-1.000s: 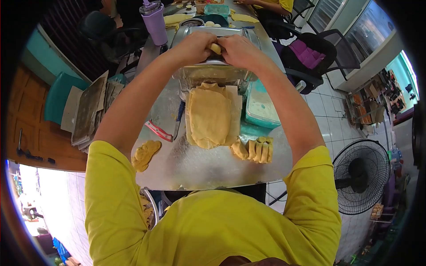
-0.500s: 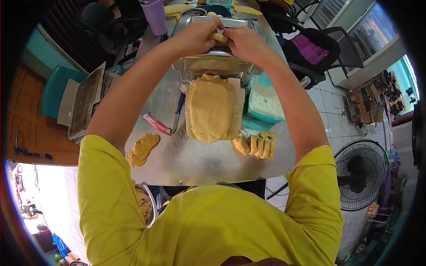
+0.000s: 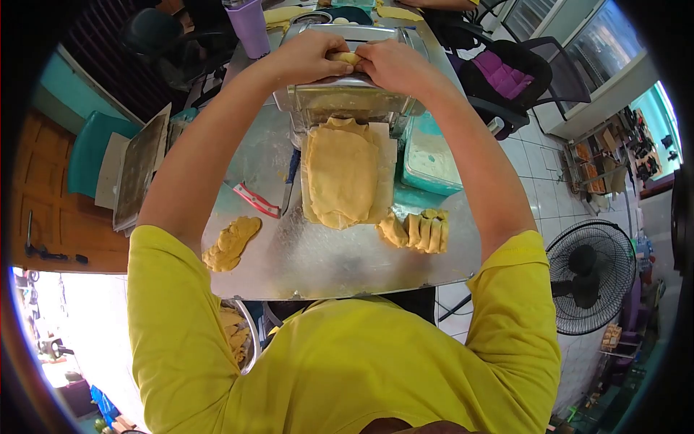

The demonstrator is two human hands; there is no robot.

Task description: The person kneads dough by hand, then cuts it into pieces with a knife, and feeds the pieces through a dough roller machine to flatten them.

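Note:
Both my hands are over the top of a metal dough roller (image 3: 336,97) at the far part of the table. My left hand (image 3: 311,59) pinches one end of a small yellow dough piece (image 3: 345,57), and my right hand (image 3: 394,66) grips its other end. Fingers cover part of the dough. In front of the roller lies a stack of flattened dough sheets (image 3: 341,173) on a pale board. Several cut dough pieces (image 3: 425,231) sit to its right, and a dough lump (image 3: 233,244) rests at the left.
A red-handled knife (image 3: 256,200) and a dark-handled knife (image 3: 293,168) lie left of the sheets. At the right stands a teal tub (image 3: 431,155) of white powder. A purple tumbler (image 3: 249,29) is at the back left. Below the table edge, a bowl (image 3: 251,336) contains dough scraps.
My hands have come slightly closer together over the roller, and the dough piece between them sits a little further left. The view has shifted slightly; the things on the table stay put.

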